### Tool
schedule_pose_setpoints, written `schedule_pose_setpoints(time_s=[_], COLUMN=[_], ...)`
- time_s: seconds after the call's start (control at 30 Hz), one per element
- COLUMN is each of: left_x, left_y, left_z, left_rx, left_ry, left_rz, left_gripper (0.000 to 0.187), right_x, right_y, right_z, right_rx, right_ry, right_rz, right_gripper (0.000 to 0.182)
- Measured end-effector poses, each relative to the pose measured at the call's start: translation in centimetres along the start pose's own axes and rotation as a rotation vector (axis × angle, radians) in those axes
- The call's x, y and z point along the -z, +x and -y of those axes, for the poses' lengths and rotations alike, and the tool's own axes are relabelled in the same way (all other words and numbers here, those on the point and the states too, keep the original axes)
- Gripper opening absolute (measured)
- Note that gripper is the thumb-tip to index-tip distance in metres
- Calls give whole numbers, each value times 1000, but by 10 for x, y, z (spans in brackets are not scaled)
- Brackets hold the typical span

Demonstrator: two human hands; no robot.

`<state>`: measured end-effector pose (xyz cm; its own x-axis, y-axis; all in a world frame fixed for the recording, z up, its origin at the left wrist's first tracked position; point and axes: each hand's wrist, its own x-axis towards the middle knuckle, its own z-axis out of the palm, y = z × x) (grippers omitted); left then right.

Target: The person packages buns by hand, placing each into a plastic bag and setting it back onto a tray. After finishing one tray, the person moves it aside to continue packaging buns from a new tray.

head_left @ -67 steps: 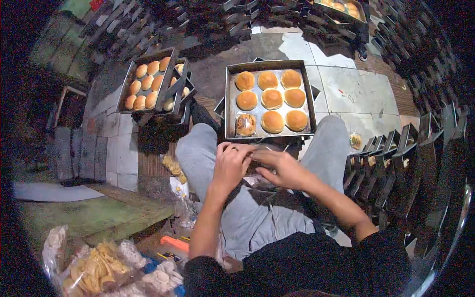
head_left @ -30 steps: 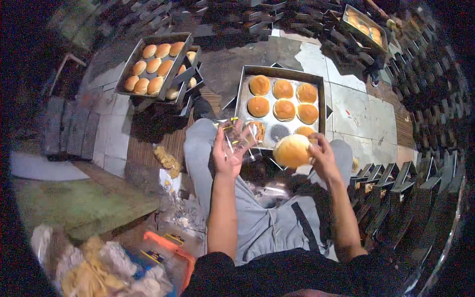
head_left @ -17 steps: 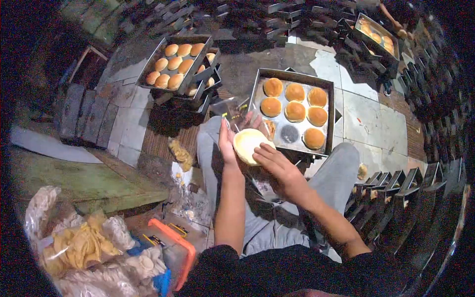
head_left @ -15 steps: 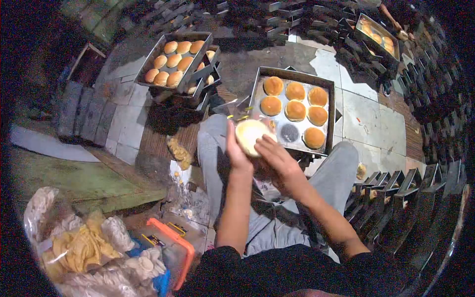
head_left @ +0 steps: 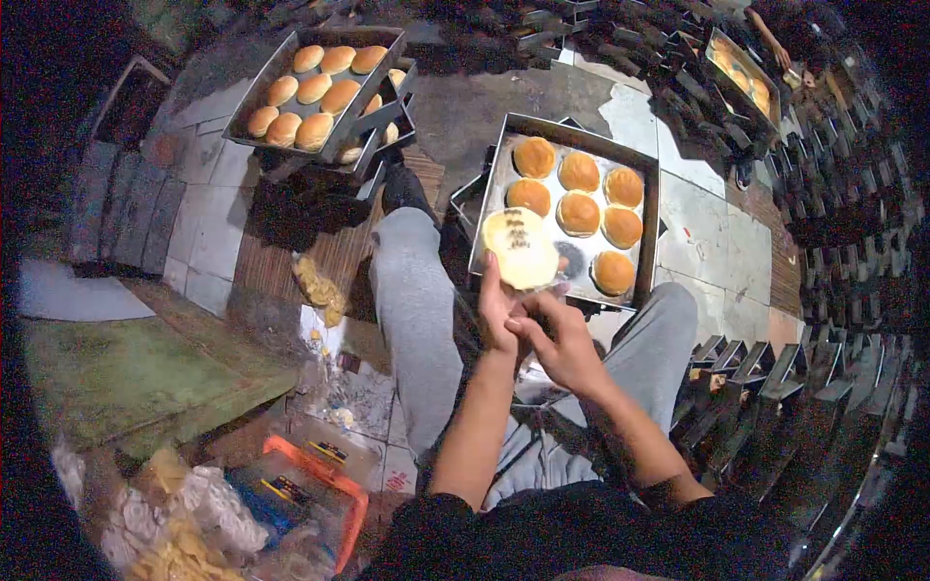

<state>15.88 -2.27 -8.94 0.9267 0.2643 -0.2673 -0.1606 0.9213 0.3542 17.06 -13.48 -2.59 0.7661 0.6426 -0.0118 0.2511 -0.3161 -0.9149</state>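
Note:
A pale, flat-faced bun [head_left: 521,254] with a row of dark marks rests in my left hand [head_left: 499,315], over the near left corner of a metal tray [head_left: 651,174]. The bun seems to be in a clear wrapper. Just below it, my right hand [head_left: 557,339] has its fingers bent together near the wrapper's lower edge; what they pinch is too small to make out. Several golden-brown buns [head_left: 579,213] sit in the tray in front of me, beside a dark round patch.
Stacked trays of buns [head_left: 315,89] stand at the upper left. At the upper right a person's arm [head_left: 770,41] reaches beside another bun tray [head_left: 741,79]. An orange-rimmed box [head_left: 360,523] and plastic bags [head_left: 184,513] lie lower left. Metal tins [head_left: 775,368] line the right.
The bun has turned to show dark marks and moved slightly up and right. My right hand has come off its face and down to its lower edge. The view has shifted a little.

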Motion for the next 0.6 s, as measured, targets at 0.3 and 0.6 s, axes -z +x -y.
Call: schedule_pose_setpoints(time_s=[0.3, 0.6], left_x=[-15, -30], left_y=[-40, -155], left_z=[-36, -88], left_rx=[-160, 427], left_ry=[35, 1629], left_rz=[-182, -594], left_gripper=[64, 40], right_x=[34, -7], right_y=[-29, -18], right_z=[-12, 1], right_rx=[68, 379], right_ry=[25, 265], right_rz=[-21, -185], right_gripper=[33, 11])
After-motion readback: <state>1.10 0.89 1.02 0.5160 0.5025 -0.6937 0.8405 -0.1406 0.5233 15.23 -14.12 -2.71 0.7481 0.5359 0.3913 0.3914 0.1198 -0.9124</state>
